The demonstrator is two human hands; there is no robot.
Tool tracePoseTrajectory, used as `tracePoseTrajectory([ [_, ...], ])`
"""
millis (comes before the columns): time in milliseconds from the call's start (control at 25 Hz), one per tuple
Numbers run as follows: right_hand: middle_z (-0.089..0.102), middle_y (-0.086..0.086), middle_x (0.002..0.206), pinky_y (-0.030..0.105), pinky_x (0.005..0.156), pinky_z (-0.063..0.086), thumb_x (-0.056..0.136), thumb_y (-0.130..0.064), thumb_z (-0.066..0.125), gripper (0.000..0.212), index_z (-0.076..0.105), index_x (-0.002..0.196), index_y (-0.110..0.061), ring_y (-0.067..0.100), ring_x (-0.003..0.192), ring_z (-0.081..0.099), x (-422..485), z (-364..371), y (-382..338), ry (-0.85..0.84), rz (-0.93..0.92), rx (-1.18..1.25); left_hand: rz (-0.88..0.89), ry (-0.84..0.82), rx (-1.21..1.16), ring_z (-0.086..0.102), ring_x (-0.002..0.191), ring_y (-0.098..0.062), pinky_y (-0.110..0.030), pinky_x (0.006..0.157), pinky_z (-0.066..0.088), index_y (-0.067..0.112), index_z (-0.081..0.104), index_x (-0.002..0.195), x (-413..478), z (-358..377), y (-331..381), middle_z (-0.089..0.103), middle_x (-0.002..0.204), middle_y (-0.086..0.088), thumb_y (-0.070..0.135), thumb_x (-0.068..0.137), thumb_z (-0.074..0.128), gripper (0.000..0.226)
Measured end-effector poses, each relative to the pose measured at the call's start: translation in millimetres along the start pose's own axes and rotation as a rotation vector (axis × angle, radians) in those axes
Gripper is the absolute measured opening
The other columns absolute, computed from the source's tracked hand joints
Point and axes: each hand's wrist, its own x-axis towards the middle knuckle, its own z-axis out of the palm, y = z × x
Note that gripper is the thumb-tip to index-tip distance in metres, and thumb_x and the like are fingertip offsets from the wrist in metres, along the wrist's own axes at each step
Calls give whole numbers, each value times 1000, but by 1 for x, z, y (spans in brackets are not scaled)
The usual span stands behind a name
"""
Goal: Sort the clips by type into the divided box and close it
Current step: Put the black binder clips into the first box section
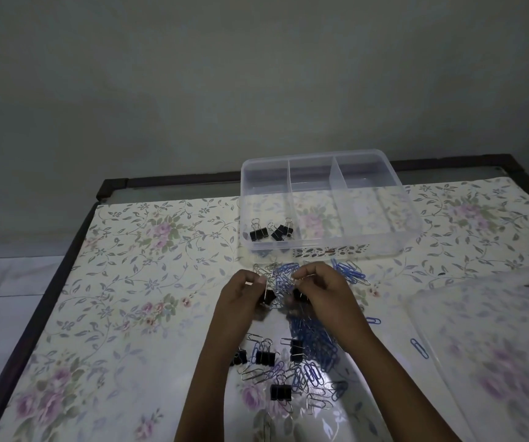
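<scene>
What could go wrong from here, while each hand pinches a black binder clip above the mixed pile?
1. The left hand and right hand each pinch a binder clip over the tangled paper clips; one may hook on and land in the box with the sorted binder clips.
2. The light is dim, so silver clips may be overlooked on the patterned cloth.
3. The stray blue clip near the lid could be forgotten.

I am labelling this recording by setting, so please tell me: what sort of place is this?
Most likely a room in a home, not certainly. A table with a dark frame stands by a plain wall, a floral cover lies on it, and the light is dim.
</scene>
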Motion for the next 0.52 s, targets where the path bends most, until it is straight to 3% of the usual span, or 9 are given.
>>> tracePoseTrajectory([
  [80,56,12,74,35,60,54,90,-2,50,16,59,80,-11,17,53,59,-1,1,-2,-98,111,133,55,36,50,59,58,-15,-18,57,47,6,61,76,1,-1,-3,67,69,-9,22,89,57,22],
  [160,58,7,72,30,64,52,86,-11,60,3,62,84,-13,11,56,58,-2,2,-2,-152,49,-10,76,43,90,64,66,-19,-30,67,50,10,67,72,3,-3,-5,69,68,-8,25,84,64,20],
  [240,59,-1,71,23,64,50,73,-18,75,19,63,88,-20,7,62,56,-5,4,1,-154,-64,-220,69,42,99,67,73,-24,-37,72,51,13,71,71,4,-3,-5,70,69,-7,26,82,66,18],
  [360,59,-5,70,12,58,44,64,-14,83,30,64,85,-22,-1,59,53,-6,6,2,-81,-187,-327,49,39,80,65,68,-23,-34,70,50,9,72,72,3,-3,-2,70,68,-11,24,83,65,20],
  [520,64,-5,73,15,58,45,62,-15,83,26,67,79,-25,-1,60,55,-5,4,4,-90,-290,-445,-36,16,-14,58,63,-23,-32,66,45,10,72,63,-2,-1,5,65,66,-23,26,85,63,29],
])
